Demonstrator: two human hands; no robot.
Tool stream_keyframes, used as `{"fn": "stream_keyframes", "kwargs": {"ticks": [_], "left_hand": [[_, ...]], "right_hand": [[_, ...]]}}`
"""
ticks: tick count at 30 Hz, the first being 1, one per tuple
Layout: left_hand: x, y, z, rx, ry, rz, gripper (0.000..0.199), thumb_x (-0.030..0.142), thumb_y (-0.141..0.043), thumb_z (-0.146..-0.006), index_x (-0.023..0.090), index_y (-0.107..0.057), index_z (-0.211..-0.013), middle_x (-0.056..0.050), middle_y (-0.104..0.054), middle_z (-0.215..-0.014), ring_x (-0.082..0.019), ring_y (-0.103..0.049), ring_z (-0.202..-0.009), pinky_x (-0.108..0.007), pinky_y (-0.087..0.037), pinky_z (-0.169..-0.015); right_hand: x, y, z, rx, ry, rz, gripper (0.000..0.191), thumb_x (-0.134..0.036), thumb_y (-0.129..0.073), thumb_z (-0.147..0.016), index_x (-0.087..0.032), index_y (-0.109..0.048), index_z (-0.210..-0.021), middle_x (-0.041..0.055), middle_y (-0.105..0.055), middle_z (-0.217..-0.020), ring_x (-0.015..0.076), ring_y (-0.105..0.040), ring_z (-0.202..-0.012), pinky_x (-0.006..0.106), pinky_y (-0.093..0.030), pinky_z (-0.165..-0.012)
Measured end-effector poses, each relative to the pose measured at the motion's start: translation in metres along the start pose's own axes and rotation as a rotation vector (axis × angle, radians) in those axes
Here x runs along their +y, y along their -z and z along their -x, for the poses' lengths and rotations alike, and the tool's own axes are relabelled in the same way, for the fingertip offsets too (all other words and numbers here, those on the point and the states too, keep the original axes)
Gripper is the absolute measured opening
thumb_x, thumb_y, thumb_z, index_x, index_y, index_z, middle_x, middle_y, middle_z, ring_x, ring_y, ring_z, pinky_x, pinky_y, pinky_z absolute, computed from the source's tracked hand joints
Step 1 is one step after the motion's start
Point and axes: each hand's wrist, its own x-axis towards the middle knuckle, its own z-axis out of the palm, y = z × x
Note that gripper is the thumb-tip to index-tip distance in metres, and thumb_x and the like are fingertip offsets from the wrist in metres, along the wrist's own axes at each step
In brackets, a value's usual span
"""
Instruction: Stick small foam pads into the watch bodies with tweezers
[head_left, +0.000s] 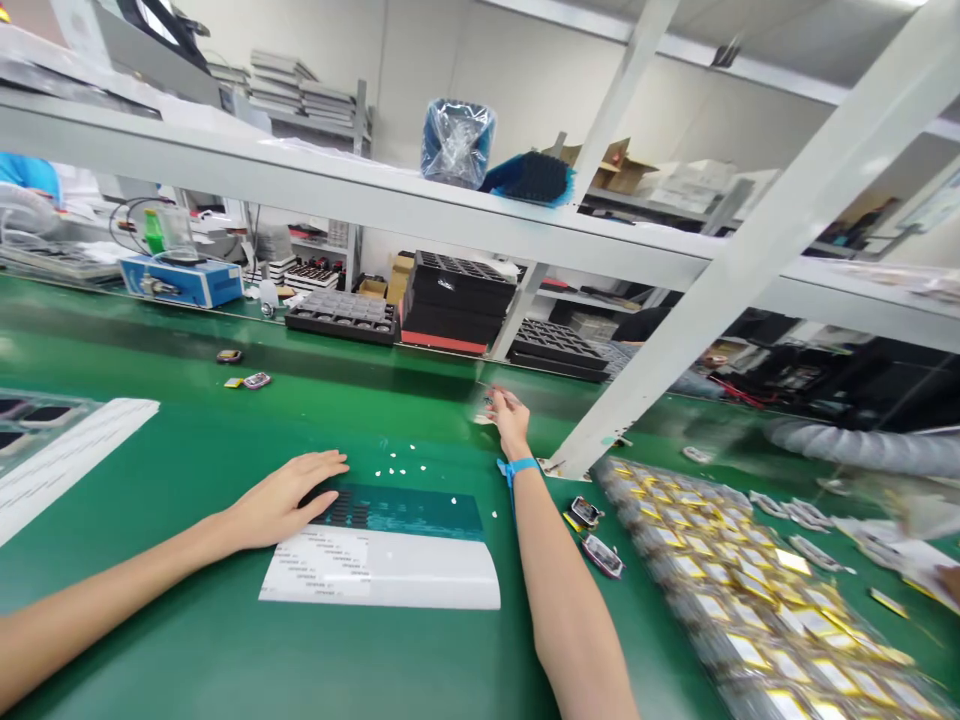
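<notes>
My left hand [289, 498] lies flat with its fingers stretched over the left end of an adhesive label sheet. The sheet has a teal translucent strip [427, 512] with dark pieces at its left, and a white printed backing [330, 565] that curls at the right. Farther away, my right hand [508, 418], with a blue wrist strap [519, 466], is pinched on a thin, slender tool, blurred at its tip. Near the fingers is a small pale piece [484, 419], also unclear. Several tiny white bits [403, 472] are scattered on the green mat between my hands.
On the right, a clear tray [712, 570] holds many yellow-edged parts. Small device housings [602, 555] lie beside my right forearm. A white post [675, 320] rises behind it. Black trays [457, 300] and a blue box [182, 281] stand along the back. Another white sheet [82, 460] lies left.
</notes>
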Motion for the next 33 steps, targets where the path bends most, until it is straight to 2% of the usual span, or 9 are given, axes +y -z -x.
{"fn": "stream_keyframes", "kwargs": {"ticks": [9, 20, 29, 33], "left_hand": [[0.0017, 0.0001, 0.0007, -0.035, 0.02, 0.01, 0.045, 0.038, -0.045, -0.109, 0.017, -0.063, -0.144, -0.014, -0.057, -0.156, -0.03, -0.052, -0.149, -0.05, -0.046, -0.123], [-0.0016, -0.0016, 0.0009, -0.034, 0.001, 0.003, 0.044, 0.038, -0.045, -0.109, 0.017, -0.067, -0.14, -0.015, -0.057, -0.157, -0.032, -0.053, -0.148, -0.054, -0.048, -0.122], [-0.0016, -0.0009, 0.0, -0.022, -0.001, 0.052, 0.043, 0.039, -0.046, -0.108, 0.018, -0.068, -0.138, -0.016, -0.057, -0.156, -0.034, -0.053, -0.147, -0.056, -0.047, -0.121], [-0.0012, -0.0001, -0.0016, -0.012, 0.02, 0.09, 0.042, 0.04, -0.047, -0.107, 0.018, -0.069, -0.135, -0.015, -0.059, -0.154, -0.032, -0.054, -0.147, -0.053, -0.046, -0.123]], "right_hand": [[-0.0013, 0.0001, 0.0043, 0.016, -0.072, -0.058, 0.038, -0.041, -0.068, -0.102, -0.019, -0.063, -0.132, 0.0104, -0.066, -0.133, 0.0246, -0.068, -0.112, 0.046, -0.062, -0.094], [-0.0031, -0.0019, 0.0026, -0.024, -0.111, -0.092, 0.036, -0.04, -0.067, -0.102, -0.02, -0.064, -0.131, 0.0102, -0.066, -0.133, 0.024, -0.068, -0.112, 0.046, -0.061, -0.095], [0.0017, -0.001, 0.0012, -0.056, -0.054, -0.114, 0.036, -0.04, -0.067, -0.102, -0.019, -0.064, -0.132, 0.0103, -0.065, -0.134, 0.0243, -0.068, -0.113, 0.046, -0.061, -0.096], [0.0058, -0.0029, 0.0, -0.055, -0.03, -0.092, 0.037, -0.04, -0.068, -0.102, -0.019, -0.064, -0.132, 0.0104, -0.065, -0.134, 0.0246, -0.068, -0.113, 0.047, -0.061, -0.096]]}}
